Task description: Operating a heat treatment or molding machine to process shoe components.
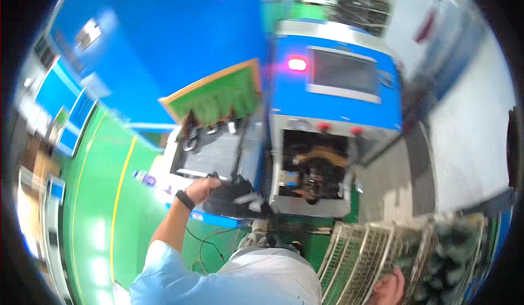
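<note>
My left hand (202, 189), with a black band at the wrist, is closed at the near edge of a small work surface. Its fingers meet the edge of a black object (232, 198), whose kind is blurred. Just beyond lies a grey tray (213, 151) with several dark and metallic parts at its far side. My right hand (388, 287) is low at the right, over or beside a wire basket (357, 250). Its fingers are smeared and partly out of view, so a hold cannot be made out.
Ahead to the right stands a blue and white machine (335, 111) with a screen, a glowing red light, red buttons and an open cavity. A green board with a wooden frame (218, 95) leans behind the tray. A bottle (144, 178) stands left. Cables (210, 244) lie on the green floor.
</note>
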Tool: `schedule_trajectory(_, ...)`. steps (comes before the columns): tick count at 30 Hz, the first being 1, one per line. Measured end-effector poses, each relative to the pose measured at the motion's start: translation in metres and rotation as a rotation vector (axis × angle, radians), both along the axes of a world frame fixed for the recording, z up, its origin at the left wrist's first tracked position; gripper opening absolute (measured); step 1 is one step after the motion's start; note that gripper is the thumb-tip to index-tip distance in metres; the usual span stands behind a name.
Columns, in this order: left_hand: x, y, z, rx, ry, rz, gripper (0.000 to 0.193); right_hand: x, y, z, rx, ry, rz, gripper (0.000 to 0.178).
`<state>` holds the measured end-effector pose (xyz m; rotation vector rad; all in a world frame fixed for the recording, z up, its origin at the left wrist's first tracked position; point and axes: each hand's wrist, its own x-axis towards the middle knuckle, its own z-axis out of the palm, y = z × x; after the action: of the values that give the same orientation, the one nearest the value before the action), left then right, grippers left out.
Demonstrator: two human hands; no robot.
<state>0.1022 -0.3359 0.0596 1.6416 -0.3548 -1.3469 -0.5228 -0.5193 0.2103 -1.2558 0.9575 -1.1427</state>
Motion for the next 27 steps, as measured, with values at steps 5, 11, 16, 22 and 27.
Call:
schedule_trajectory(5,0.026,0.082,0.009,0.261,-0.546,0.194,0.038,0.227,-0.08,0.013,0.032,0.228,0.269,0.029)
schedule_trajectory(11,0.063,0.135,-0.116,0.921,-0.754,-0.009,0.041,0.445,-0.131,0.062,-1.105,0.62,0.353,0.054)
schedule_trajectory(16,0.143,0.069,-0.076,0.902,-0.898,0.106,0.041,0.509,-0.147,0.028,-1.377,1.167,0.133,0.078)
schedule_trajectory(22,0.319,0.003,-0.204,0.414,-0.971,0.596,0.064,0.526,-0.14,0.039,-1.479,1.123,0.135,0.069)
schedule_trajectory(27,0.372,-0.051,-0.25,0.888,-0.9,0.78,0.104,0.519,-0.148,0.037,-1.473,1.155,0.18,0.072)
